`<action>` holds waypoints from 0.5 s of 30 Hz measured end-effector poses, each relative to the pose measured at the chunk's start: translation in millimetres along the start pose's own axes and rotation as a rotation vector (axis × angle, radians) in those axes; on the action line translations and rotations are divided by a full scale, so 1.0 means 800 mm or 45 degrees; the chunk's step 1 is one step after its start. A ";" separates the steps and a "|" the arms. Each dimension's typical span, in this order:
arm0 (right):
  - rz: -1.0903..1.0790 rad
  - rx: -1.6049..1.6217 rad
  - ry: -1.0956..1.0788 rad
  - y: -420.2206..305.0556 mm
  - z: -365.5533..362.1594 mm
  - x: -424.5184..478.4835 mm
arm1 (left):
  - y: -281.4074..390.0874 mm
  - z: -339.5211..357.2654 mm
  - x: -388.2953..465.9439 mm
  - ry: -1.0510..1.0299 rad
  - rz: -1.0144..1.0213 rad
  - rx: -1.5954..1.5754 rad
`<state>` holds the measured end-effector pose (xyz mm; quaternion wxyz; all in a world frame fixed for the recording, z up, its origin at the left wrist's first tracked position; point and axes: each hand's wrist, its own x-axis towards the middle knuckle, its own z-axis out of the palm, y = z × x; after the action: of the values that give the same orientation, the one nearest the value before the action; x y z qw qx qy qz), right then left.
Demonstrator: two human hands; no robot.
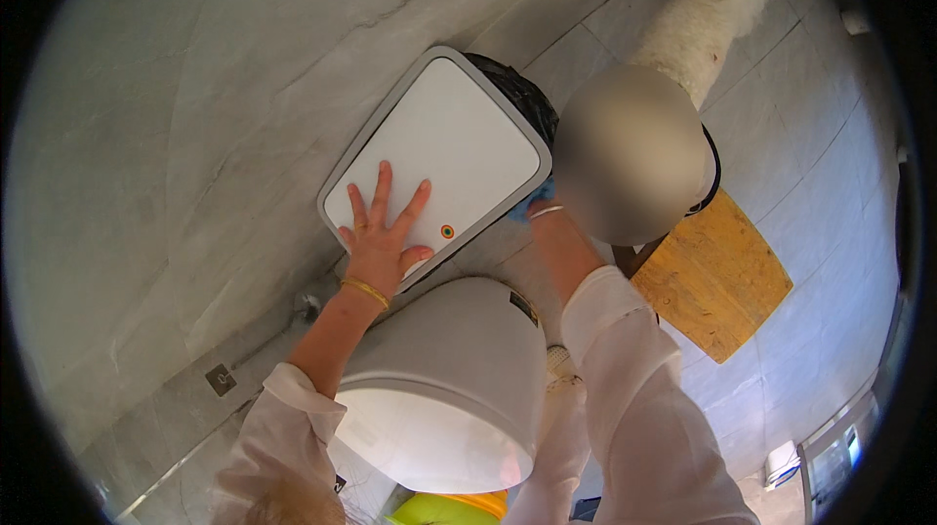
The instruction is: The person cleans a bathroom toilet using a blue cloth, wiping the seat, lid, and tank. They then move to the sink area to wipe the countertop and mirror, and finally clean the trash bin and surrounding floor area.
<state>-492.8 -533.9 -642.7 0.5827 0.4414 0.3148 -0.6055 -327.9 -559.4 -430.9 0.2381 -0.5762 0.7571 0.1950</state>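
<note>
My left hand [381, 243] lies flat with fingers spread on the white lid of a grey-rimmed trash bin [468, 122], beside a small round coloured sticker [447, 231]. A black bin liner [520, 89] bulges out past the bin's far right side. My right hand [540, 201] reaches down by the bin's near right side and is at a blue cloth-like thing [522, 212]; its fingers are mostly hidden, so their grip cannot be told. A blurred round area covers what is just right of that hand.
A white toilet [454, 349] stands just below the bin. A wooden stool top [717, 276] is at the right, and a white furry dog [703, 13] at the upper right. A grey marble-look wall [183, 122] rises at the left. A floor drain [220, 380] is lower left.
</note>
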 end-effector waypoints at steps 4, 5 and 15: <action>-0.114 -0.087 -0.112 -0.052 0.001 -0.010 | 0.011 -0.010 0.003 -0.057 -0.025 -0.011; -0.127 -0.106 -0.154 -0.055 0.006 -0.022 | 0.009 -0.011 0.001 -0.068 -0.035 -0.017; -0.857 -0.646 -0.012 0.102 0.061 -0.207 | 0.010 -0.030 -0.005 -0.214 -0.146 -0.053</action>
<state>-431.9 -517.0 -462.6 0.4442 0.1535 0.5778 -0.6673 -337.9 -567.7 -409.0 0.2994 -0.6051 0.6960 0.2443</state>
